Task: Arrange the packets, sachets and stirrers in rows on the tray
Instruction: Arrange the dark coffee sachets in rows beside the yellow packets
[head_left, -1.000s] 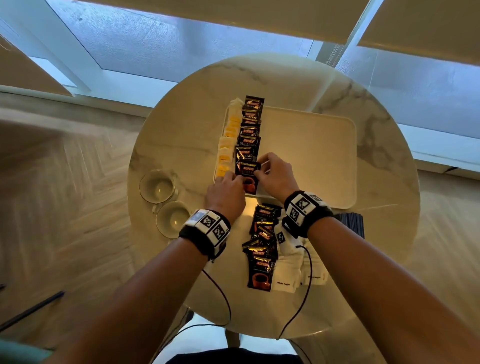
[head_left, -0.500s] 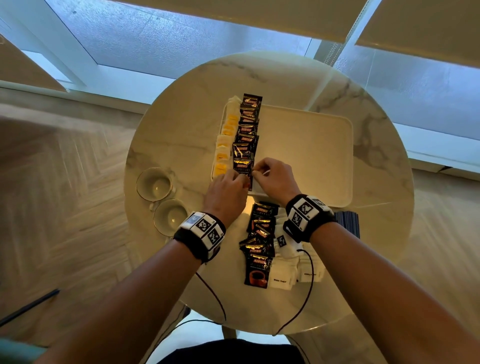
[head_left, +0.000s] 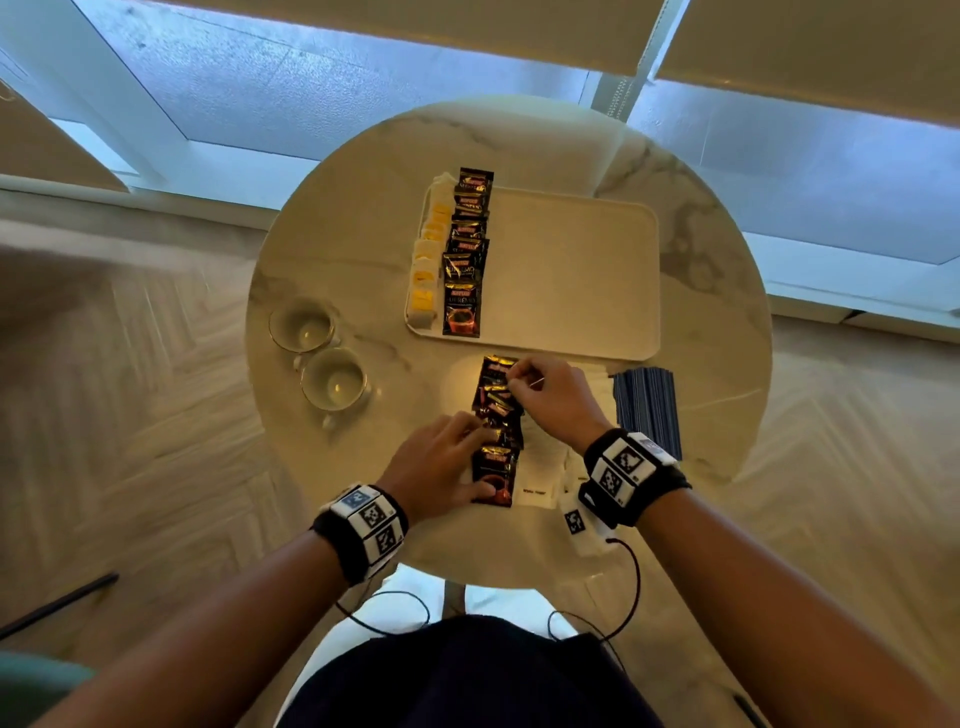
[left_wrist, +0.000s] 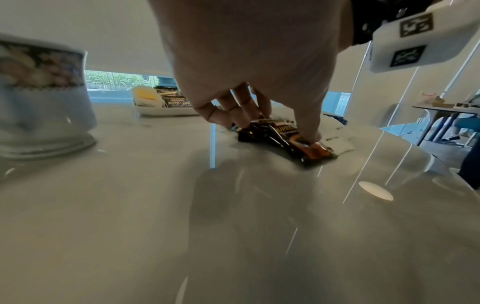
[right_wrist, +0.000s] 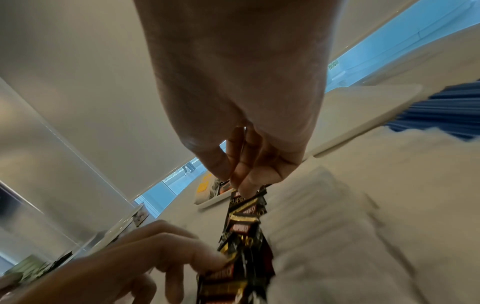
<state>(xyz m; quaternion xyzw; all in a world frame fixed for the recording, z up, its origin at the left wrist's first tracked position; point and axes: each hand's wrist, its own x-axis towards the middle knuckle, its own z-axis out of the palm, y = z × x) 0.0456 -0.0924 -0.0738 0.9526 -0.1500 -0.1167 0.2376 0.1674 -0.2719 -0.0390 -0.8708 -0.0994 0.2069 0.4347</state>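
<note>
The cream tray (head_left: 571, 270) carries a column of white-and-yellow sachets (head_left: 427, 260) along its left edge and a column of black coffee packets (head_left: 465, 260) beside it. On the table in front of the tray lies a loose line of black coffee packets (head_left: 496, 410), with white sugar sachets (head_left: 540, 467) and blue stirrers (head_left: 647, 410) to their right. My left hand (head_left: 480, 457) grips the near end of that line, thumb pressing the nearest packet (left_wrist: 311, 148). My right hand (head_left: 511, 376) pinches the farthest packet's top edge (right_wrist: 246, 197) between thumb and forefinger.
Two empty cups (head_left: 301, 327) (head_left: 335, 384) stand on the left of the round marble table (head_left: 717, 260). The right two thirds of the tray are bare. The table's near edge is just behind my wrists; a window sill runs beyond it.
Both hands have drawn back from the tray's near-left corner to the loose packets on the table. A coffee packet now lies at the near end of the tray's black column.
</note>
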